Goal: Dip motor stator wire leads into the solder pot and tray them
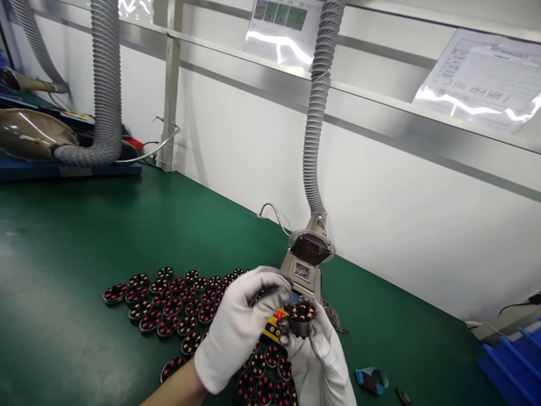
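Both hands wear white gloves. My right hand (320, 355) grips a small round motor stator (301, 317) with copper windings, held up in front of me. My left hand (243, 324) is closed and curls over toward the stator from the left, its fingertips at a small dark part beside it that I cannot make out. Below and to the left, several more round stators (169, 301) with red and copper windings lie spread on the green mat (76, 254).
A small fume extractor unit (306, 262) with a grey flexible hose (316, 107) stands just behind my hands. A second hose (105, 84) hangs at the far left. Blue bins (515, 355) sit at the right edge. A small blue strap (371, 379) lies on the mat.
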### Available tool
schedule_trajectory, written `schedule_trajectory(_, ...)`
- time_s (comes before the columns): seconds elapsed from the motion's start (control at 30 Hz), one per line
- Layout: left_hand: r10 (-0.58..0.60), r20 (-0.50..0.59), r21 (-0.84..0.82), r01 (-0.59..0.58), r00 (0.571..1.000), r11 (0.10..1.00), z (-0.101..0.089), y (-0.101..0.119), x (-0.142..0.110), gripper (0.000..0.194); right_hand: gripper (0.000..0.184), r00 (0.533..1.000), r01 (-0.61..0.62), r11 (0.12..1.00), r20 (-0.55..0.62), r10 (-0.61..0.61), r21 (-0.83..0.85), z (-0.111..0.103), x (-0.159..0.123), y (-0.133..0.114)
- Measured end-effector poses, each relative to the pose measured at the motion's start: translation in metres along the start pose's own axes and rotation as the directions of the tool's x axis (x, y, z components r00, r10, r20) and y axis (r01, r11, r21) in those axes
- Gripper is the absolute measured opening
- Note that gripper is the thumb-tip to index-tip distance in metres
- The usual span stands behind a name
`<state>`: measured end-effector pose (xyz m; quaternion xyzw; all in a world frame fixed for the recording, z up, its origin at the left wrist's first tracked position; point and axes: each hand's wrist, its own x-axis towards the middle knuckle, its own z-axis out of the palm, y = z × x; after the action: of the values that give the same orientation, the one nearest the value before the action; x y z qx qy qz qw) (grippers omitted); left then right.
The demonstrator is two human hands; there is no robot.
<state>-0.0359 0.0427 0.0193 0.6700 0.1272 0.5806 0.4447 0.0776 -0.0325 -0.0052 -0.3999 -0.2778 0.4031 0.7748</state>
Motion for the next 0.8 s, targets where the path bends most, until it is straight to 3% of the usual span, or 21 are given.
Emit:
schedule_trajectory(0.07, -0.101, 0.067, -0.036, 0.104, 0.993, 0.994, 0.001, 0.006, 0.002, 0.009, 0.034, 1.0, -0.019, 1.0, 0.01, 0.019, 0.02, 0.0, 0.0, 0.002)
schedule_trajectory(0.17, -0.108, 0.223, -0.07, 0.127, 0.969, 0.989, 0.006, 0.008, 0.004, 0.014, 0.032, 1.0, 0.002, 0.999, -0.017, -0.001, 0.032, -0.001, 0.003, 0.007)
schedule_trajectory(0.27, -0.036, 0.131, -0.031, 0.04, 0.991, 0.999, 0.008, 0.001, 0.002, 0.014, 0.03, 1.0, 0.005, 0.999, -0.015, -0.004, 0.045, -0.002, 0.004, 0.01)
schedule_trajectory(0.37, 0.011, 0.023, 0.102, -0.014, 1.0, 0.995, 0.002, -0.004, 0.001, 0.014, 0.033, 0.996, -0.086, 0.984, 0.045, 0.079, 0.157, -0.003, 0.0, 0.005)
schedule_trajectory(0.43, 0.01, 0.036, 0.161, -0.015, 0.999, 0.987, -0.002, -0.003, 0.001, 0.012, 0.032, 0.985, -0.16, 0.96, 0.094, 0.141, 0.23, -0.003, -0.003, 0.001)
schedule_trajectory(0.47, -0.007, 0.093, 0.196, -0.011, 0.996, 0.98, -0.002, -0.002, 0.001, 0.014, 0.03, 0.982, -0.18, 0.953, 0.102, 0.159, 0.243, -0.004, -0.003, 0.0)
schedule_trajectory(0.6, -0.024, 0.38, 0.317, -0.105, 0.925, 0.943, 0.003, 0.003, 0.001, 0.068, 0.031, 0.995, -0.097, 0.98, 0.004, 0.098, 0.173, -0.005, -0.002, 0.005)
schedule_trajectory(0.7, 0.125, 0.377, 0.15, -0.194, 0.918, 0.97, 0.008, 0.004, 0.005, 0.056, 0.026, 1.0, -0.025, 0.998, -0.01, 0.025, 0.065, -0.011, 0.005, 0.01)
schedule_trajectory(0.8, 0.169, 0.317, -0.058, -0.159, 0.933, 0.986, 0.01, 0.003, 0.007, 0.031, 0.018, 1.0, -0.002, 1.0, 0.005, 0.002, 0.001, -0.02, 0.012, 0.011)
